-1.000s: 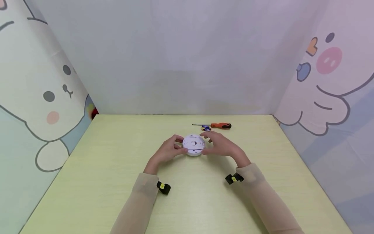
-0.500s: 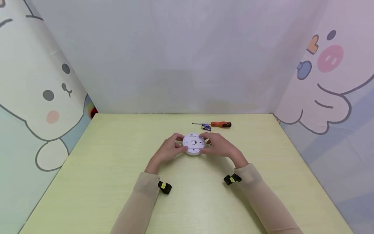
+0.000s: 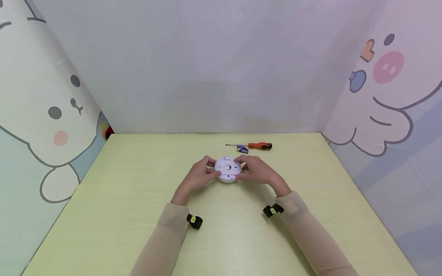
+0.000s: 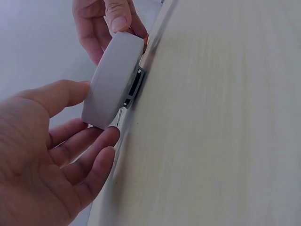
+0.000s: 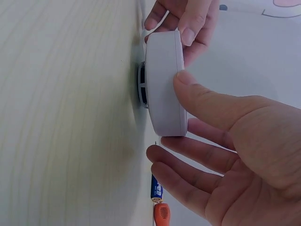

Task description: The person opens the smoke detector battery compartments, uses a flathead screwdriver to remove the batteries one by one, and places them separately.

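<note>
A round white smoke detector (image 3: 228, 168) is face down at the middle of the table, its flat slotted back turned up. In both wrist views its dark vented rim (image 4: 135, 87) shows underneath, close to the tabletop. My left hand (image 3: 200, 174) grips its left edge, thumb on the near side and fingers curled round the rim. On the opposite edge my right hand (image 3: 257, 170) pinches it between thumb and fingers, as the right wrist view also shows. Parts of the far fingers are hidden behind the detector in the head view.
Behind the detector lies a screwdriver (image 3: 260, 146) with an orange and black handle. Small blue batteries (image 3: 242, 150) lie against its shaft. A pale curtain (image 3: 214, 69) stands along the table's back edge, with cartoon-printed cloth (image 3: 383, 96) at both sides.
The right hand's fingers have closed in on the detector's right edge, and the thin gap in its back looks narrower. The left hand keeps its hold. The head view has shifted slightly.
</note>
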`<state>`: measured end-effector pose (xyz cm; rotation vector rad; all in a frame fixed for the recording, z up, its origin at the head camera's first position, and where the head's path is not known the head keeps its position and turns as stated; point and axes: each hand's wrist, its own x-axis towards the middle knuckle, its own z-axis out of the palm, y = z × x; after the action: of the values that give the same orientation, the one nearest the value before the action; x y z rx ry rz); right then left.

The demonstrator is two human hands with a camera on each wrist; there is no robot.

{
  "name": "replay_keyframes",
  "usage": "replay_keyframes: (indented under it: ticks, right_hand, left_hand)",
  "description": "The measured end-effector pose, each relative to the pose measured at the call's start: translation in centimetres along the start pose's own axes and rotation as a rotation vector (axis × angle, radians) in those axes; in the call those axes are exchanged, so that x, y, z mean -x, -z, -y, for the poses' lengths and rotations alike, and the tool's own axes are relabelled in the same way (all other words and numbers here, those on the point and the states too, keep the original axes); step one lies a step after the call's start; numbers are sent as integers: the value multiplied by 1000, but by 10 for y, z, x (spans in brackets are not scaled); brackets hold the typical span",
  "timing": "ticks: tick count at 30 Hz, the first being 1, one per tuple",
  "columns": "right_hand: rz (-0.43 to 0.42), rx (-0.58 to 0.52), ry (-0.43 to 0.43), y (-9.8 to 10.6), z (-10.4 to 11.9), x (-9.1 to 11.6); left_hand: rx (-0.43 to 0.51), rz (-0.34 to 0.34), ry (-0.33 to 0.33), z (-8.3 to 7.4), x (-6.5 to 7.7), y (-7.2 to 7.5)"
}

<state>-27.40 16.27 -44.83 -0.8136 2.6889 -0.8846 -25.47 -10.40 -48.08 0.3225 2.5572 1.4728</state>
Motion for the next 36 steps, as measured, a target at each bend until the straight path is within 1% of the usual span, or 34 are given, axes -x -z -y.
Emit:
replay_keyframes:
  ticks: [14, 21, 26, 36]
  right_hand:
    - [4, -22, 5, 0, -4, -2]
    - [9, -34, 9, 0, -7, -4]
    - [9, -42, 2, 1, -7, -4]
    - [17, -24, 3, 0, -8, -5]
  left_hand:
    - [-35, -24, 19, -1, 0, 0]
    - [-82, -31, 3, 2, -3, 0]
    - [-79, -45, -14, 2, -3, 1]
    - [-69, -55, -11, 0, -1, 1]
